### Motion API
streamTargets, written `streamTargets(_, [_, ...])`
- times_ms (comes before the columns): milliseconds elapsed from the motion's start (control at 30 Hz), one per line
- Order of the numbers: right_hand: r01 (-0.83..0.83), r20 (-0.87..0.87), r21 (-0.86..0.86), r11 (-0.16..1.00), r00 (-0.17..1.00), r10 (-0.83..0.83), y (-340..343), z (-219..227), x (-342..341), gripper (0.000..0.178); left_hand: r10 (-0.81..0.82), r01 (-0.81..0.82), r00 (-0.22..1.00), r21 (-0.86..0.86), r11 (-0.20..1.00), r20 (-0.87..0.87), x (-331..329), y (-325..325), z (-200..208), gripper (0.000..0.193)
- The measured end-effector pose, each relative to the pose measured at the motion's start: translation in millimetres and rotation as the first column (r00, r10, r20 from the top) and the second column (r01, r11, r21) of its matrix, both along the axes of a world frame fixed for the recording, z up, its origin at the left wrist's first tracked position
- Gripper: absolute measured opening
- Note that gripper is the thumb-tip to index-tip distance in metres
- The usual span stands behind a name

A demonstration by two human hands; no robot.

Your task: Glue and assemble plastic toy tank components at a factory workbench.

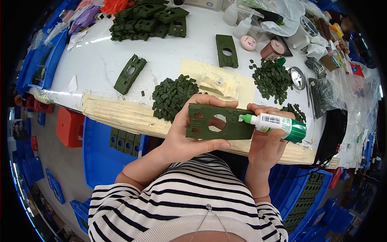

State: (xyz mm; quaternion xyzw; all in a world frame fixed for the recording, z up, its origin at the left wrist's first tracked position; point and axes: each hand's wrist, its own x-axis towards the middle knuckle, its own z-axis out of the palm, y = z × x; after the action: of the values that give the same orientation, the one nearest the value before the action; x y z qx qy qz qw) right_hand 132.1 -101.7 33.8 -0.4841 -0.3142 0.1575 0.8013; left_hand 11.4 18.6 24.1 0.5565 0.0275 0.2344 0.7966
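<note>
My left hand [177, 139] grips a dark green plastic model tank hull [236, 130] by its left end, thumb along the lower edge. A large round hole and small rectangular cutouts pierce the hull. In my right hand [268, 147] lies a white and green glue bottle [275, 124], tipped sideways with its green nozzle over the hull's right part. Whether the tip touches the hull, I cannot tell. Just beyond my hands are a heap of small green plastic pieces [171, 94] and a cream-coloured block [221, 84] on a pale sheet [195, 66].
More hulls lie on the white table, one at the left [130, 74], one at the back [227, 50], and a stack [149, 22] behind. Another heap of green pieces [272, 80] is at the right, near a round metal lid [297, 78]. Blue crates [94, 161] flank me below the table's edge.
</note>
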Motion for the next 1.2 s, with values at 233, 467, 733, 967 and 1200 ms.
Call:
streamTargets(233, [0.001,0.005,-0.003,1.0,1.0,-0.001,0.0,0.2,0.6,0.047,-0.004,0.004,1.0,0.009,1.0,-0.017,-0.2,0.9,0.5,0.063])
streamTargets(467, [-0.002,0.002,-0.011,1.0,1.0,0.002,-0.1,-0.4,0.7,0.047,0.002,-0.002,1.0,0.0,1.0,-0.016,-0.4,0.5,-0.4,0.063])
streamTargets(733, [-0.049,-0.056,0.015,0.999,0.997,0.05,-1.3,-0.2,2.2,0.048,-0.013,0.012,1.0,-0.082,0.997,-0.021,0.1,1.6,-0.2,0.064])
streamTargets(967, [-0.013,0.032,-0.031,0.999,0.999,0.014,-0.4,-0.1,1.9,0.048,-0.019,0.014,0.999,-0.107,0.994,-0.045,-1.4,1.5,1.5,0.065])
streamTargets(1200, [0.005,0.062,-0.02,1.0,0.998,-0.004,0.1,-1.1,2.1,0.046,-0.013,0.009,0.999,-0.098,0.995,-0.037,-0.8,1.5,2.5,0.065])
